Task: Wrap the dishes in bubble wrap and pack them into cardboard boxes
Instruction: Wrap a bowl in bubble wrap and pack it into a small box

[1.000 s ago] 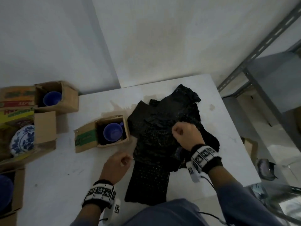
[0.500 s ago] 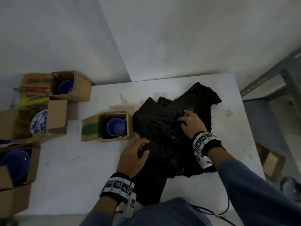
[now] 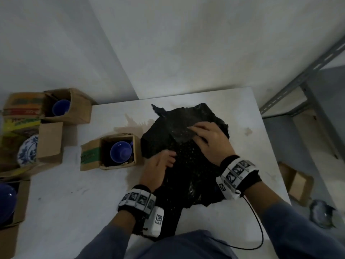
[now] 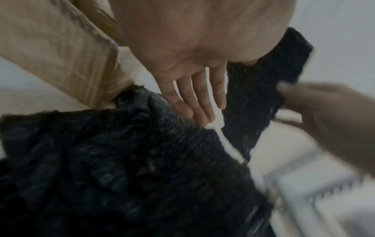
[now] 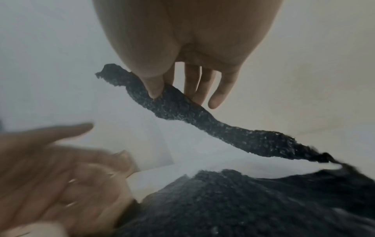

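Note:
A crumpled pile of black bubble wrap (image 3: pixel 188 171) lies on the white table (image 3: pixel 74 193), right of centre. My right hand (image 3: pixel 196 132) pinches the edge of one sheet (image 5: pixel 223 128) between thumb and fingers (image 5: pixel 155 91) and holds it raised off the pile. My left hand (image 3: pixel 170 159) lies on the pile's left side with straight fingers (image 4: pixel 194 104) touching the wrap (image 4: pixel 142 160). Just left of the pile stands an open cardboard box (image 3: pixel 91 156) holding a blue cup (image 3: pixel 120 152).
More open boxes crowd the table's left side: one with a blue cup (image 3: pixel 60 107), one with a blue-and-white plate (image 3: pixel 28 152), one with a blue bowl (image 3: pixel 7 199). A metal shelf frame (image 3: pixel 298 81) stands at right. A small box (image 3: pixel 296 182) lies on the floor.
A second ago both hands were fists gripping the wrap. The left hand has since flattened onto the pile, and the right has reached further back and taken a sheet's edge.

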`<state>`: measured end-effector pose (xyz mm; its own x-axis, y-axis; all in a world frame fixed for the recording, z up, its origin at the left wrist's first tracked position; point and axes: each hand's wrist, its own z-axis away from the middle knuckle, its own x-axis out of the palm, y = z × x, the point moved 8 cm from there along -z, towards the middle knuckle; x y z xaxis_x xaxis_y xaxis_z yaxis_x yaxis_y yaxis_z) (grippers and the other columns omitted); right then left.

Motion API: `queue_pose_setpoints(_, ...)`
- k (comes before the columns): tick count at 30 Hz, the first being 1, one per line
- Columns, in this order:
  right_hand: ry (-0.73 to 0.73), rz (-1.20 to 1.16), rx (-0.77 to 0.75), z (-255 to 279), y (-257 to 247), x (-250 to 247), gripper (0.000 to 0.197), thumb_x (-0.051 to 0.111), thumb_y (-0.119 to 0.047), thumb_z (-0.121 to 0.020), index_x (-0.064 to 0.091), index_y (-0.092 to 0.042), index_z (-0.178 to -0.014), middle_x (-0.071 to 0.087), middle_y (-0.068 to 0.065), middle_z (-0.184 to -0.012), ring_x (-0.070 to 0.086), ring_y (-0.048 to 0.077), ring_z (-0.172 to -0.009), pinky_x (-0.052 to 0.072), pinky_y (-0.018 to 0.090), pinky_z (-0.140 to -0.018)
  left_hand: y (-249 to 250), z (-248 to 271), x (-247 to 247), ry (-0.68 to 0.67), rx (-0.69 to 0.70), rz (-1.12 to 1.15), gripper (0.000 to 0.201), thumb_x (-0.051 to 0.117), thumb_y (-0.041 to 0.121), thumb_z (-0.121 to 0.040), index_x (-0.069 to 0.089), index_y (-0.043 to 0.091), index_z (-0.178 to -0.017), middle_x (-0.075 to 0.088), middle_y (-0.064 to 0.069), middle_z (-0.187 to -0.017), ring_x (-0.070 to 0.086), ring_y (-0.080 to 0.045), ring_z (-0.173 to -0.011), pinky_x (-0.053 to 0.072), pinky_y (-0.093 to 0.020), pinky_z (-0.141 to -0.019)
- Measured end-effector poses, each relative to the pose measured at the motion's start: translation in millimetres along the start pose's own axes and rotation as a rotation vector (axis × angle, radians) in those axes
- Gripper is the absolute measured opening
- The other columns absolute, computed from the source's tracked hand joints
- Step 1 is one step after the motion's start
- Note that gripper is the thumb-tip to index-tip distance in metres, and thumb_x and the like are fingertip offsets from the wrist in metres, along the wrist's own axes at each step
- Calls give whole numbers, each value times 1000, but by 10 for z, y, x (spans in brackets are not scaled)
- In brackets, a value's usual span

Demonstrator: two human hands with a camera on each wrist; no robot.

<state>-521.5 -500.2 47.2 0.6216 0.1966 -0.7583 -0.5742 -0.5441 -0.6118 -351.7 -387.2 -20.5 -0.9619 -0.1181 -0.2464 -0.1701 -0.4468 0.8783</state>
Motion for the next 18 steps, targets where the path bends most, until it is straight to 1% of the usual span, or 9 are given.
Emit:
queue_pose_setpoints(1,-5,22,-51,34,-173,41,29,58,-22,-95,70,-16,-121,62,3,-116,56,22,-106,47,32,-93,77,37,-110,68,-64,201,54,39,64,-95,68,21,-111,73,-8,-101,68,-27,-93,53,-39,-81)
queue_pose_setpoints(3,-48,68,-116,130,-481,205,29,58,-27,-94,71,-17,-118,60,4,-116,57,25,-104,48,37,-85,228,121,-199,43,-151,545,65,45,68,-84,61,20,-124,70,-10,-115,68,-31,-103,55,-49,-87)
queue_pose_setpoints(5,-97,115,-158,220,-748,394,29,59,-27,-90,71,-19,-115,59,7,-119,56,27,-107,47,39,-80,361,208,-301,-8,-170,679,59,63,53,-82,57,21,-131,68,-5,-122,67,-27,-109,55,-50,-88)
queue_pose_setpoints(8,-196,71,-209,320,-1053,617,31,64,-32,-85,71,-18,-112,57,9,-122,53,28,-113,45,39,-84,364,323,-611,93,-137,413,35,71,5,-83,68,18,-115,74,-2,-107,69,-20,-102,56,-35,-83)
queue_pose_setpoints(10,-283,-5,-241,377,-1193,739,38,67,-45,-83,70,-20,-112,54,7,-126,51,25,-119,44,37,-91,304,412,-816,132,-80,228,35,63,-10,-81,71,16,-103,76,1,-95,70,-15,-94,56,-31,-80)
queue_pose_setpoints(11,-304,-46,-237,381,-1238,776,39,68,-48,-82,70,-21,-110,53,6,-127,51,24,-121,43,37,-94,262,465,-889,117,-63,193,37,61,-15,-80,71,14,-100,76,2,-92,70,-12,-91,55,-26,-77)
queue_pose_setpoints(13,-264,-163,-170,332,-1269,789,35,70,-40,-80,68,-19,-108,51,4,-129,50,23,-123,43,40,-98,139,580,-967,23,-55,180,42,60,-21,-77,67,10,-104,74,4,-92,69,-7,-89,51,-17,-72)
queue_pose_setpoints(15,-230,-246,-66,259,-1265,822,48,70,-29,-75,59,-18,-120,44,2,-139,43,20,-132,39,40,-107,14,685,-974,-121,-75,160,47,62,-22,-77,64,13,-108,72,8,-95,67,0,-89,49,-13,-72)
queue_pose_setpoints(18,-355,-180,-23,212,-1334,1035,75,73,-32,-70,44,-28,-139,38,-8,-148,29,11,-143,12,38,-121,-178,781,-1009,-249,-66,90,40,64,-18,-81,64,10,-109,70,6,-95,66,5,-86,49,-13,-74)
